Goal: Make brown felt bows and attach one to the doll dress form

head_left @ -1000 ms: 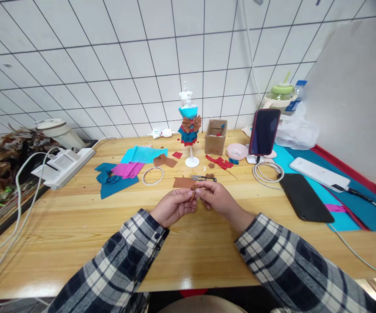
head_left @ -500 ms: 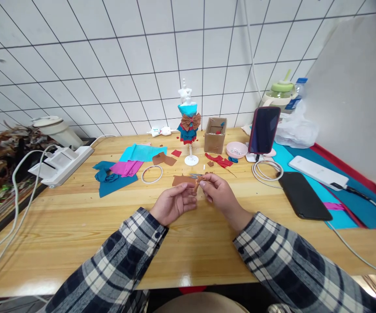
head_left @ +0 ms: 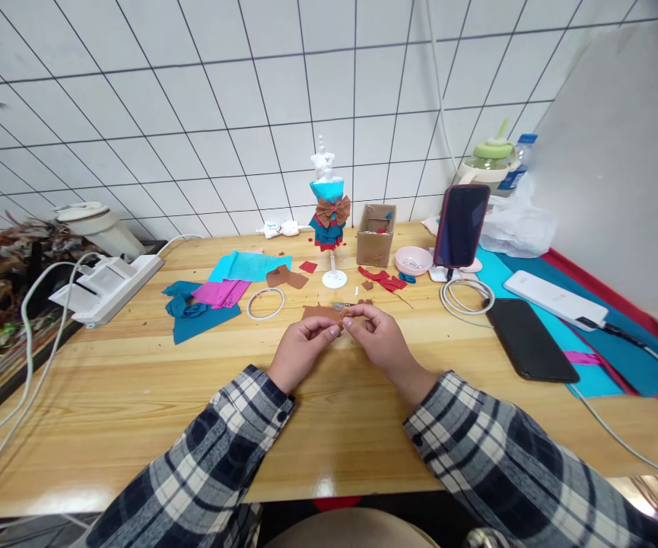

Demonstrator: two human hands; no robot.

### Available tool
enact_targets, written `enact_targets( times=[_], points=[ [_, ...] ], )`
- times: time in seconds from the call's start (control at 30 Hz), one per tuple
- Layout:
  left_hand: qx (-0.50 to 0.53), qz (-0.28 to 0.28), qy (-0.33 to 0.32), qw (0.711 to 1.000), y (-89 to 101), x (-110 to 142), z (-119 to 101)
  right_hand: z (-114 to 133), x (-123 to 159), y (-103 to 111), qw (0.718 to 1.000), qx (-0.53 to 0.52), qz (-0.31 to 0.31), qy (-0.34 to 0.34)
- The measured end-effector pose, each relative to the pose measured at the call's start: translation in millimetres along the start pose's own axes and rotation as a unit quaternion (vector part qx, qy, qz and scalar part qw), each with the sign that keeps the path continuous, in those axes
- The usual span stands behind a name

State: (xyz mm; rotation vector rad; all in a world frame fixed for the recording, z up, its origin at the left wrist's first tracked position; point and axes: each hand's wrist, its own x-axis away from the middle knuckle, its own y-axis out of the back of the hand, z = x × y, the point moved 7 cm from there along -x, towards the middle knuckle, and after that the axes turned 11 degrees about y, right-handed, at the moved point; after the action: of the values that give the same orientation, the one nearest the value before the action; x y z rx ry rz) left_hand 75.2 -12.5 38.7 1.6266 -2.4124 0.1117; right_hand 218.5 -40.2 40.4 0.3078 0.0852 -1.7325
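My left hand [head_left: 304, 347] and my right hand [head_left: 384, 342] meet at the fingertips over the table. Between them they pinch a small brown crepe paper piece [head_left: 341, 324], mostly covered by the fingers. Just beyond lie a flat brown paper sheet [head_left: 318, 312] and scissors [head_left: 341, 305], whose handles my right hand hides. Farther back stands a small white dress form [head_left: 324, 166] on a round base, wearing a turquoise, blue and red paper dress [head_left: 329, 233] with a brown bow [head_left: 332, 212] at the waist.
Left of the hands are a white ring [head_left: 265, 315] and blue, magenta and turquoise paper [head_left: 252, 266]. Behind sit a cardboard box [head_left: 376, 247], a pink bowl [head_left: 413, 270] and red scraps [head_left: 383, 279]. To the right are a propped phone [head_left: 461, 226], coiled cable [head_left: 466, 308] and black phone [head_left: 532, 341].
My left hand has turned over from an open, cupped pose and closed its fingertips on the brown piece. My right hand still pinches it, nearly in the same place.
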Motion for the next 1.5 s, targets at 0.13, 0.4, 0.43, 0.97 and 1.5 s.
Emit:
enact_targets(
  times=[0.13,0.4,0.43,0.97,1.5],
  points=[
    [0.03,0.04,0.009,0.999,-3.6,0.6,3.5,5.9,-2.9,-4.5,0.997,-0.046,0.032,0.059],
    [0.049,0.069,0.008,0.996,-6.8,1.4,4.9,-1.3,-2.0,-7.6,0.994,-0.096,0.041,0.016],
    [0.05,0.071,0.01,0.996,-6.7,1.2,5.3,-1.0,-2.1,-6.8,0.995,-0.09,0.042,0.015],
    [-0.225,-0.051,-0.089,0.969,3.4,4.6,-13.5,-5.8,-5.2,6.5,0.995,0.066,0.068,0.027],
    [-0.205,-0.067,-0.118,0.969,6.6,6.3,-21.1,-5.3,1.2,-8.9,0.99,-0.086,0.098,-0.044]
  ],
)
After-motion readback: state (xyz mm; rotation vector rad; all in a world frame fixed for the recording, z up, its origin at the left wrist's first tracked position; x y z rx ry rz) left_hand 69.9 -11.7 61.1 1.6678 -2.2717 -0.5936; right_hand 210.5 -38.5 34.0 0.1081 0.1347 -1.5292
